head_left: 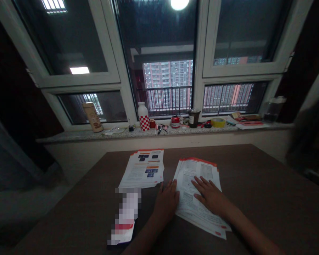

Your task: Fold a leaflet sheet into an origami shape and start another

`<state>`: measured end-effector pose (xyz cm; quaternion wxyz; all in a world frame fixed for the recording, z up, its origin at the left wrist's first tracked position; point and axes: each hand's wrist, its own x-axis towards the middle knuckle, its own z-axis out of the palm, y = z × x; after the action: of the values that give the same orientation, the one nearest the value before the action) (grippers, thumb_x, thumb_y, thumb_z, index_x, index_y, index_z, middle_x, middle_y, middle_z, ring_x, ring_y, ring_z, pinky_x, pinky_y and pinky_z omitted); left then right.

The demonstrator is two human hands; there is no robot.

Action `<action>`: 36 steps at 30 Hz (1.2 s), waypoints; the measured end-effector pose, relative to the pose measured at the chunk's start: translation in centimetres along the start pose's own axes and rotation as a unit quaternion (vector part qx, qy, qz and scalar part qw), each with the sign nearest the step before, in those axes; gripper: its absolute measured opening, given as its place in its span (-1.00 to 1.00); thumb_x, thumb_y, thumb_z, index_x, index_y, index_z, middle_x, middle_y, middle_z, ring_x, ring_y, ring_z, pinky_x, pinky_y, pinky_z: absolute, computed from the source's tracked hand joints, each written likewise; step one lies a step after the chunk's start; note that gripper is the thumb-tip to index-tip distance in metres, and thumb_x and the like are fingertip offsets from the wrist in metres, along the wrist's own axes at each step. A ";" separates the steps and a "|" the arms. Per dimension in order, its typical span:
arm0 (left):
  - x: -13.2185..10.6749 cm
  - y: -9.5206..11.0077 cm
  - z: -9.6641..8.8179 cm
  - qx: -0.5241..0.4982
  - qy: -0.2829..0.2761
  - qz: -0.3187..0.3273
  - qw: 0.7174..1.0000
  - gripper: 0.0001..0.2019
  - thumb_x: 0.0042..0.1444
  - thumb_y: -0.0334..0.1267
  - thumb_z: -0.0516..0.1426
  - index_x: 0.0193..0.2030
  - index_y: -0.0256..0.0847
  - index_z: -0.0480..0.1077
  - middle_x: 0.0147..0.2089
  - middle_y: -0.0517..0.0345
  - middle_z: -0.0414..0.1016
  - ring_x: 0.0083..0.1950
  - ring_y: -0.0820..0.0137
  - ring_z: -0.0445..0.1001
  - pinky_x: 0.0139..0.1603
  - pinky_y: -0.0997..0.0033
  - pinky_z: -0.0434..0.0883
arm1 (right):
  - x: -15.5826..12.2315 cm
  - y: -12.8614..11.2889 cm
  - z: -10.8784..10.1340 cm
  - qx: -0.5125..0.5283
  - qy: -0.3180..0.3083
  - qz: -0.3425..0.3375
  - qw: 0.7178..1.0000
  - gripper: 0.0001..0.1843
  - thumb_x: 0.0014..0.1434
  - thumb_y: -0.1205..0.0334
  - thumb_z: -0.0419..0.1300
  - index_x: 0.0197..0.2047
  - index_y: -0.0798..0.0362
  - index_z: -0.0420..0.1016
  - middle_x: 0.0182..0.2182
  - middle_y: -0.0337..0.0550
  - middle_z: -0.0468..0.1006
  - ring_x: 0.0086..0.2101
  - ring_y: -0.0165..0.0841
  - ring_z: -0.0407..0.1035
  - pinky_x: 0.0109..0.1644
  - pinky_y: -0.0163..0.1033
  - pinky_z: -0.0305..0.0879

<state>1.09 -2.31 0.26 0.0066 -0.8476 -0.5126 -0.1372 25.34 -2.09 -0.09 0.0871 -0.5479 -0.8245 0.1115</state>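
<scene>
My right hand (208,194) lies flat with its fingers spread on a loose stack of printed pages with orange-red edging (195,184). My left hand (166,202) rests on the dark table (263,198), its fingertips at the left edge of that stack. To the upper left lies a second stack of printed pages (142,169), with dark pictures and orange bands. Left of my left hand is a pixelated white and red object (126,216), its details hidden by the blur.
Beyond the table runs a stone windowsill (138,134) holding a beige flask (92,117), a red-checked white bottle (144,116), a dark cup (193,118), yellow tape (218,122), pens and papers. Behind it stand a window and railing.
</scene>
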 end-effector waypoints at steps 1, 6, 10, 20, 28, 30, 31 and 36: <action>0.0 0.0 -0.1 0.000 -0.002 -0.002 1.000 -0.55 0.35 -0.22 -0.19 0.33 -0.20 0.11 0.35 0.04 0.19 0.38 0.26 0.11 0.36 -0.05 0.06 | -0.1 0.0 0.0 -0.001 -0.002 0.002 1.000 -0.33 0.30 -0.25 -0.21 0.39 -0.21 -0.11 0.39 -0.23 -0.14 0.35 -0.13 -0.28 0.36 0.15 -0.29; 0.1 0.2 -0.4 -0.005 -0.004 -0.014 1.000 -0.55 0.35 -0.21 -0.20 0.32 -0.21 0.13 0.34 0.04 0.20 0.37 0.26 0.12 0.36 -0.06 0.06 | -0.6 0.6 0.0 0.001 -0.015 0.006 1.000 -0.33 0.30 -0.26 -0.24 0.39 -0.24 -0.15 0.39 -0.27 -0.20 0.35 -0.15 -0.32 0.36 0.16 -0.32; 0.1 0.1 -0.1 -0.013 0.004 -0.010 1.000 -0.56 0.35 -0.20 -0.19 0.31 -0.16 0.14 0.33 0.05 0.22 0.36 0.25 0.14 0.36 -0.07 0.04 | -1.0 0.9 -0.5 0.021 -0.021 0.008 1.000 -0.33 0.29 -0.25 -0.18 0.39 -0.24 -0.13 0.39 -0.30 -0.18 0.35 -0.14 -0.30 0.36 0.14 -0.32; -0.1 -0.2 -1.5 -0.109 0.032 0.016 0.993 -0.68 0.36 -0.22 -0.16 -0.15 -0.11 0.42 -0.07 0.15 0.50 0.07 0.34 0.38 0.30 0.07 0.13 | 0.5 -0.1 -1.3 -0.003 0.079 0.024 0.997 -0.38 0.28 -0.19 -0.10 0.30 -0.11 0.18 0.31 -0.13 0.15 0.24 -0.07 0.04 0.28 0.09 -0.03; 0.1 -0.3 -0.6 -0.047 -0.008 0.011 0.999 -0.60 0.29 -0.23 -0.05 0.26 -0.08 0.21 0.37 0.17 0.15 0.37 0.18 0.07 0.35 -0.06 0.07 | 1.0 0.3 0.0 -0.018 0.024 -0.025 0.999 -0.44 0.35 -0.11 -0.22 0.38 -0.32 -0.17 0.39 -0.33 -0.17 0.35 -0.15 -0.28 0.34 0.24 -0.38; 0.1 -0.3 -0.2 -0.027 -0.023 0.010 0.999 -0.58 0.32 -0.19 -0.09 0.30 -0.03 0.16 0.39 0.23 0.11 0.40 0.16 0.01 0.35 -0.09 0.06 | 0.9 0.3 -0.1 -0.013 0.017 -0.022 1.000 -0.44 0.35 -0.11 -0.22 0.38 -0.32 -0.16 0.39 -0.33 -0.15 0.35 -0.14 -0.28 0.34 0.24 -0.39; 0.1 -0.3 -0.1 -0.022 -0.026 0.009 0.999 -0.57 0.33 -0.17 -0.10 0.31 -0.01 0.14 0.39 0.25 0.10 0.41 0.15 0.00 0.36 -0.10 0.05 | 0.9 0.4 -0.2 -0.010 0.015 -0.019 1.000 -0.44 0.35 -0.12 -0.21 0.38 -0.32 -0.15 0.39 -0.33 -0.15 0.35 -0.14 -0.28 0.34 0.24 -0.38; -0.1 -0.4 0.0 -0.012 -0.027 0.011 1.000 -0.55 0.34 -0.11 -0.16 0.35 0.05 0.09 0.40 0.30 0.06 0.43 0.15 -0.06 0.37 -0.10 0.02 | 0.6 0.7 -0.6 0.004 0.006 -0.016 1.000 -0.43 0.34 -0.13 -0.19 0.38 -0.30 -0.12 0.39 -0.33 -0.14 0.35 -0.14 -0.28 0.35 0.22 -0.37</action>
<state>0.70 -2.17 0.16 -0.0161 -0.8563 -0.5020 -0.1201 25.90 -1.22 0.27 0.0957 -0.5353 -0.8320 0.1099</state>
